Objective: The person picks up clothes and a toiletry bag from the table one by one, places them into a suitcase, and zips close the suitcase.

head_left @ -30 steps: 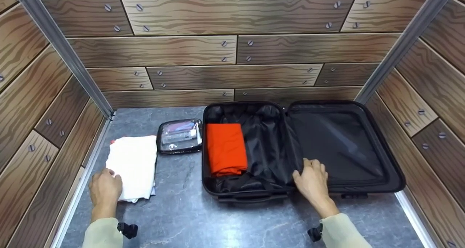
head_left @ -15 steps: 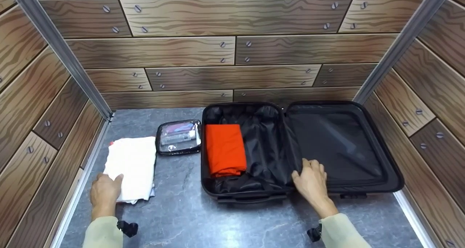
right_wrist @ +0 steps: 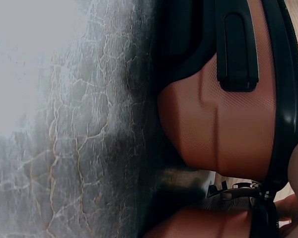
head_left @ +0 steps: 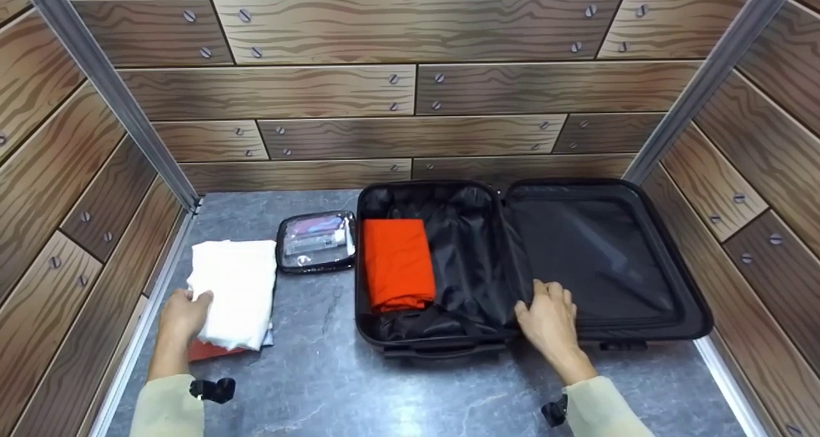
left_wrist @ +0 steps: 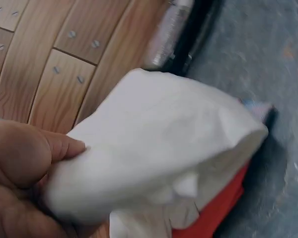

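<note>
In the head view my left hand (head_left: 182,318) grips the left edge of a folded white cloth garment (head_left: 236,286), thumb on top. The left wrist view shows the white garment (left_wrist: 164,124) raised off a red folded cloth (left_wrist: 221,208) below it. A corner of that red cloth (head_left: 211,350) shows at the front of the pile. My right hand (head_left: 549,312) holds the rim of an open suitcase (head_left: 442,342) near its hinge side. Seen from the right wrist, the suitcase's outer shell (right_wrist: 228,134) is copper-coloured, with the thumb at its black rim. Some right fingers are hidden.
A clear toiletry pouch (head_left: 317,241) with black edging lies between the pile and the suitcase. Inside the suitcase's left half is a folded orange garment (head_left: 398,264). The lid half (head_left: 688,296) lies flat to the right. Wood-patterned walls (head_left: 410,91) surround the grey marbled surface (head_left: 320,373).
My left hand has shifted slightly up and taken hold of the white garment, which has moved back and uncovered the red cloth's front corner. The right hand and suitcase have stayed put.
</note>
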Demonstrator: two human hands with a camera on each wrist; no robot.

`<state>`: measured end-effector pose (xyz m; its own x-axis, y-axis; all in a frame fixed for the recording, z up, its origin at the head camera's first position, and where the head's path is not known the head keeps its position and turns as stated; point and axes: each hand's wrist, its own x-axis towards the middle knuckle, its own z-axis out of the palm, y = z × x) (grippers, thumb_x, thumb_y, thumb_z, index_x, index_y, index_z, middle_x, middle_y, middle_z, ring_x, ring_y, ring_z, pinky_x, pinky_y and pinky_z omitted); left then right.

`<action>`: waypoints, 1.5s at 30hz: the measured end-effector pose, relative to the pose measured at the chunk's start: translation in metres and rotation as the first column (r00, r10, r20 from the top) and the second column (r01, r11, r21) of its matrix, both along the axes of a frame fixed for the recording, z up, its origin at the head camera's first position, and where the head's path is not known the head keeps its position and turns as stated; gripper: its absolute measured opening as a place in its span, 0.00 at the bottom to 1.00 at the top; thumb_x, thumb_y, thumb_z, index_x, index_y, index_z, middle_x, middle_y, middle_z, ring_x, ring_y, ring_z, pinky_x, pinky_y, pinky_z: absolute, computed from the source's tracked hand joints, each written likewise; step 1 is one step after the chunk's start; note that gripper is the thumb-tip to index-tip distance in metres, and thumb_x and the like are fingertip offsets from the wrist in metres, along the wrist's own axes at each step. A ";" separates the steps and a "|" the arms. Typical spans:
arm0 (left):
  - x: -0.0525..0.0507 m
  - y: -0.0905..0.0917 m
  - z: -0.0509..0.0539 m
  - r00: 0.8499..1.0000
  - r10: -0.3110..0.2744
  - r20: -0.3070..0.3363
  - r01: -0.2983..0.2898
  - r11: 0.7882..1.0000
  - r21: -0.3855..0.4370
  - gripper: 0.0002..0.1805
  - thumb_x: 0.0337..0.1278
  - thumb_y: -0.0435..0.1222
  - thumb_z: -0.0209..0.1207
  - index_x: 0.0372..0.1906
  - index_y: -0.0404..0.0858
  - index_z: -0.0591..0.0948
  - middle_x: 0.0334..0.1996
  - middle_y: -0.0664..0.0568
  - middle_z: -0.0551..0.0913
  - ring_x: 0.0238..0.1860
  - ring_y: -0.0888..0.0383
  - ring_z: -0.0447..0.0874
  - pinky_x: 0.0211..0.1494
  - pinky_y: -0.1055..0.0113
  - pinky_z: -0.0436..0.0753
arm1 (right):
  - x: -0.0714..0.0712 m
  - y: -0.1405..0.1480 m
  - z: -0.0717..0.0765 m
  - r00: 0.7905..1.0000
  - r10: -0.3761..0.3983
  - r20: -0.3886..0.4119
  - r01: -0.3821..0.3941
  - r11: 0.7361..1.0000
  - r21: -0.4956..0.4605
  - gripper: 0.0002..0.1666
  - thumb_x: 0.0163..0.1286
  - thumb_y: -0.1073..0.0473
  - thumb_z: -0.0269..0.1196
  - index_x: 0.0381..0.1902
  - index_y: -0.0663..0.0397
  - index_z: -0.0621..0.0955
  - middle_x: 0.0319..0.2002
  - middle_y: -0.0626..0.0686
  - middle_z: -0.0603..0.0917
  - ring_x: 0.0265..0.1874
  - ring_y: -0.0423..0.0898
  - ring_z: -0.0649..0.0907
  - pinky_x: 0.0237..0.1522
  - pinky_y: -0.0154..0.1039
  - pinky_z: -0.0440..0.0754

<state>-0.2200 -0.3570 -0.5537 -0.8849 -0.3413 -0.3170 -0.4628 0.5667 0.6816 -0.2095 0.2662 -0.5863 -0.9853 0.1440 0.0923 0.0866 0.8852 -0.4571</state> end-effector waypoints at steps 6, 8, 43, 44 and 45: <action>-0.002 0.005 0.006 0.999 0.049 -0.011 -0.046 0.977 0.210 0.44 0.80 0.46 0.49 0.80 0.19 0.48 0.74 0.19 0.60 0.69 0.31 0.71 0.67 0.48 0.80 | 0.000 0.001 -0.001 1.000 0.006 0.000 -0.006 1.000 0.003 0.38 0.73 0.55 0.63 0.72 0.76 0.70 0.62 0.73 0.74 0.62 0.71 0.71 0.64 0.67 0.66; -0.002 0.004 0.004 0.999 0.044 -0.017 -0.040 0.982 0.187 0.42 0.80 0.45 0.50 0.79 0.18 0.52 0.72 0.19 0.64 0.66 0.32 0.75 0.62 0.50 0.84 | 0.000 0.001 -0.001 1.000 0.007 0.003 -0.007 1.000 0.000 0.38 0.73 0.55 0.63 0.72 0.76 0.70 0.62 0.73 0.74 0.62 0.71 0.70 0.64 0.67 0.66; -0.004 -0.004 -0.003 0.992 0.007 0.123 -0.051 0.931 0.362 0.53 0.80 0.57 0.38 0.78 0.29 0.20 0.80 0.28 0.19 0.82 0.27 0.26 0.80 0.29 0.49 | -0.001 0.000 -0.001 1.000 -0.006 -0.005 0.006 1.000 -0.004 0.37 0.73 0.55 0.63 0.71 0.75 0.71 0.63 0.73 0.74 0.63 0.71 0.70 0.65 0.68 0.65; -0.003 -0.004 -0.005 0.991 0.000 0.132 -0.047 0.935 0.351 0.54 0.80 0.58 0.39 0.78 0.27 0.19 0.80 0.27 0.20 0.81 0.26 0.26 0.80 0.29 0.49 | -0.001 0.000 -0.001 1.000 -0.007 0.000 0.007 1.000 -0.005 0.38 0.73 0.55 0.63 0.72 0.75 0.71 0.63 0.73 0.73 0.63 0.71 0.70 0.66 0.67 0.65; -0.002 -0.004 -0.008 0.990 -0.009 0.142 -0.040 0.942 0.333 0.55 0.80 0.58 0.39 0.78 0.25 0.21 0.80 0.25 0.22 0.81 0.25 0.28 0.80 0.29 0.50 | 0.000 0.000 -0.001 1.000 -0.007 0.001 0.007 1.000 -0.005 0.38 0.73 0.55 0.63 0.72 0.75 0.71 0.63 0.73 0.73 0.63 0.71 0.70 0.66 0.67 0.65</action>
